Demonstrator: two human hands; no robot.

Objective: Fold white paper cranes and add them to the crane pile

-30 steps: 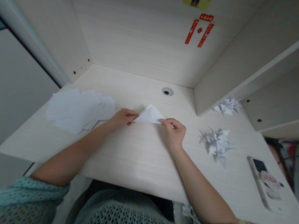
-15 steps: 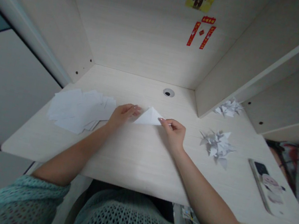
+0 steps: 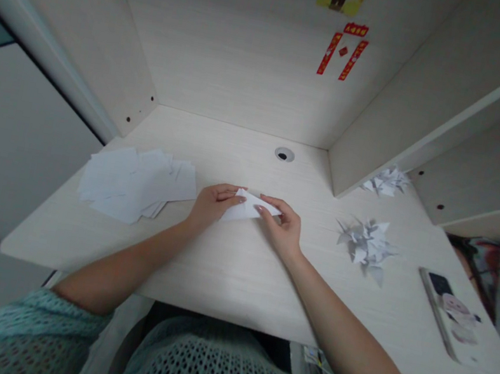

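Observation:
A small folded sheet of white paper (image 3: 246, 208) is held between my two hands over the middle of the desk. My left hand (image 3: 213, 208) grips its left side, thumb in front and fingers behind. At the right side, my right hand (image 3: 285, 227) pinches the paper between thumb and fingers. Parts of the folds are hidden by the fingers. Left of my left hand lies a spread pile of white paper sheets (image 3: 129, 182). To the right of my right hand sits a heap of folded white paper pieces (image 3: 368, 243) with pointed tips.
Another heap of pointed folded paper (image 3: 389, 180) lies farther back, beyond the upright divider (image 3: 367, 150). A phone (image 3: 450, 316) rests near the right edge of the desk (image 3: 233, 281). A round cable hole (image 3: 284, 154) is at the back.
The paper was a triangle with its peak up; now it looks narrower and tilted. My left hand has moved right and closed on it, and my right hand has shifted slightly left.

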